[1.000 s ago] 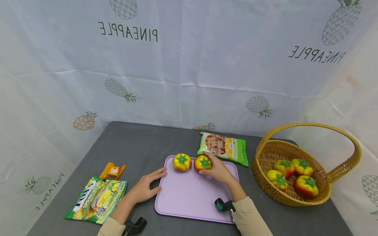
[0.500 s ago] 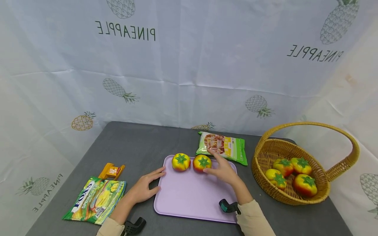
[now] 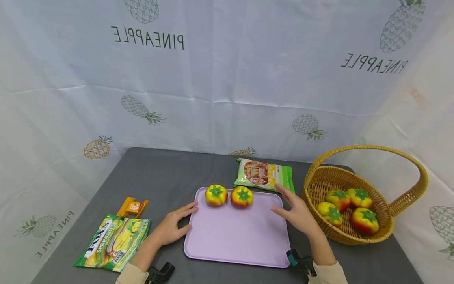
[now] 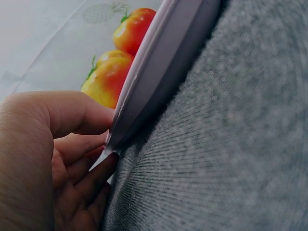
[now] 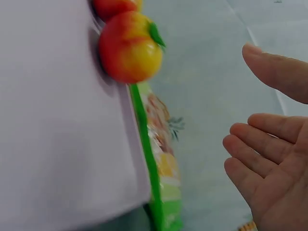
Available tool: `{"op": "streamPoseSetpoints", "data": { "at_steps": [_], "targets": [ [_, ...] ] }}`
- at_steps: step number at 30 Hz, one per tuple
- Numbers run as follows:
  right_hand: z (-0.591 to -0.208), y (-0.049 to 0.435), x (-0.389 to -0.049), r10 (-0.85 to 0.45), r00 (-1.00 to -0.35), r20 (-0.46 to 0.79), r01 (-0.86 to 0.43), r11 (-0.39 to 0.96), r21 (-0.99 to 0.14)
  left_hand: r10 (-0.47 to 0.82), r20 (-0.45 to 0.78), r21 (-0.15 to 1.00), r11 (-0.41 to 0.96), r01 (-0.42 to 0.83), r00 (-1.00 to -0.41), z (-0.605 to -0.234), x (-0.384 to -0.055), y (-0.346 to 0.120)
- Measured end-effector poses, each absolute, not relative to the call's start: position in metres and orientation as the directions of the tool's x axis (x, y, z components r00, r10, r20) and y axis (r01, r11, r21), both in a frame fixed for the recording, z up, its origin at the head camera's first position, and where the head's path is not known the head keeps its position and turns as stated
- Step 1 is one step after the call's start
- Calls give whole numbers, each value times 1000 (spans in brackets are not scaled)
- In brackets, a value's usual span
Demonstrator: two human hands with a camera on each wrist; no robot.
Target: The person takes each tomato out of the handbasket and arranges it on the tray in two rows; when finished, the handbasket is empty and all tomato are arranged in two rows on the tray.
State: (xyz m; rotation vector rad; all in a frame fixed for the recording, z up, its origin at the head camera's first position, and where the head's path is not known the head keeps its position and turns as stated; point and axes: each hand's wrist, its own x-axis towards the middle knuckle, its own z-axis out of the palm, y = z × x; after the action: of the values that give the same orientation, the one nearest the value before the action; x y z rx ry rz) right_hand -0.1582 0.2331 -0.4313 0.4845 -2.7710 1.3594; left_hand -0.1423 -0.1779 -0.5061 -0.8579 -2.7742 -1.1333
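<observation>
Two red-and-yellow round fruits (image 3: 216,195) sit far back on the lavender rectangular tray (image 3: 237,236). Your right hand (image 3: 298,212) is spread near its right rim; your left hand (image 3: 171,227), fingers extended, touches its left. Outward: green plastic packet (image 3: 114,241) labelled "FOX'S"; white backdrop (image 3: 213,79) printed "PINEAPPLE", mirrored.

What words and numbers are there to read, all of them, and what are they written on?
"PINEAPPLE", backwards and more than once, on the white cloth.
"FOXS", on the green-and-yellow bag.
"SPRING", also on that bag; the letters after it are unclear.
Too small or blurred to read: that bag's other print, and the orange packet and green-and-white pack.
</observation>
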Motion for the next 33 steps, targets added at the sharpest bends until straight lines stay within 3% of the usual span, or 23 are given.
{"op": "streamPoseSetpoints", "data": {
  "at_steps": [16, 23, 33],
  "targets": [
    [-379, 325, -127, -168, -971, 169, -238, 672, -701, 472, 229, 652, 575, 494, -851, -502, -143, -179],
    [-360, 363, -139, -156, -979, 130, -203, 727, -656, 469, 235, 649, 576, 497, -851, -501, -143, -180],
    [-355, 395, -168, -152, -987, -58, -81, 769, -635, 483, 226, 648, 573, 501, -846, -504, -142, -178]
  ]
}}
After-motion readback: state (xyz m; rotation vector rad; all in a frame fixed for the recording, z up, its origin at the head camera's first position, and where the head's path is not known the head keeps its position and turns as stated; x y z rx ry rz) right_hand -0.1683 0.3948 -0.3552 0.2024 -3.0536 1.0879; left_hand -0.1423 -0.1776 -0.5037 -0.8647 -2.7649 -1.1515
